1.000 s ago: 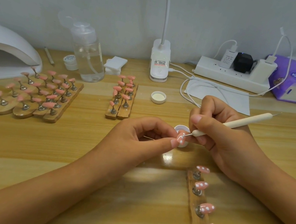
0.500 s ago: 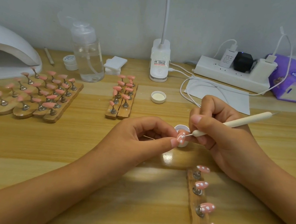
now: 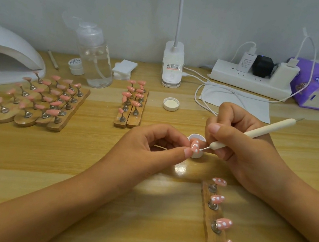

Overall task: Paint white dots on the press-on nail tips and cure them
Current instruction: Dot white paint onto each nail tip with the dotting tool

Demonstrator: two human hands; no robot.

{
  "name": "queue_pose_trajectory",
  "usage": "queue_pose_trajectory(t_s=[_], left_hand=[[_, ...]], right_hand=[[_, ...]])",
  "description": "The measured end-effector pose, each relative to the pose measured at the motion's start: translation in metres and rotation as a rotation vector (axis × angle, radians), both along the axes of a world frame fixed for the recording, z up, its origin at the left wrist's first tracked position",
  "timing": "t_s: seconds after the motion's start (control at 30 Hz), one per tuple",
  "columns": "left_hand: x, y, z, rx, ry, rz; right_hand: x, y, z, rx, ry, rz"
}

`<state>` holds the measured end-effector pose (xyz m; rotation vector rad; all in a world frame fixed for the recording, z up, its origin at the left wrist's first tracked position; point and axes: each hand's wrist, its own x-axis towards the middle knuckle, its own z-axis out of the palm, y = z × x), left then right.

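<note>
Over the worktop (image 3: 66, 158) her left hand (image 3: 150, 146) pinches a pink nail tip (image 3: 194, 146) while the right hand (image 3: 239, 147) grips a dotting pen (image 3: 250, 133) whose point touches it.

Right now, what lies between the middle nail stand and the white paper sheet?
A white cap, open side up, and a white cable loop, in the head view.

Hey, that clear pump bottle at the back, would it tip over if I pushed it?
The bottle would probably slide before it tips, since its base looks wide and flat. Its smooth clear wall may be slippery to grip. The flap on top looks open, so a hard knock might spill some liquid.
</note>
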<state>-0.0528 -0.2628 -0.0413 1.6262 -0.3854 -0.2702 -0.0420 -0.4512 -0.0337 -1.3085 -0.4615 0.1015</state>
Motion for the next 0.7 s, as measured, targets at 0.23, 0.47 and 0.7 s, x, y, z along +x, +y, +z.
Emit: queue_pose_trajectory(t_s=[0.23, 0.47, 0.7], left_hand=[[0.0007, -0.0002, -0.0006, -0.01, -0.003, -0.005], [0.0, 0.0008, -0.0014, -0.014, 0.001, -0.003], [0.0011, 0.0007, -0.0022, -0.004, -0.002, 0.001]], right_hand=[[0.0014, 0.0004, -0.0009, -0.017, 0.001, 0.001], [0.0023, -0.001, -0.0022, -0.029, -0.006, 0.01], [0.0024, -0.0011, -0.0032, -0.035, -0.011, 0.012]])
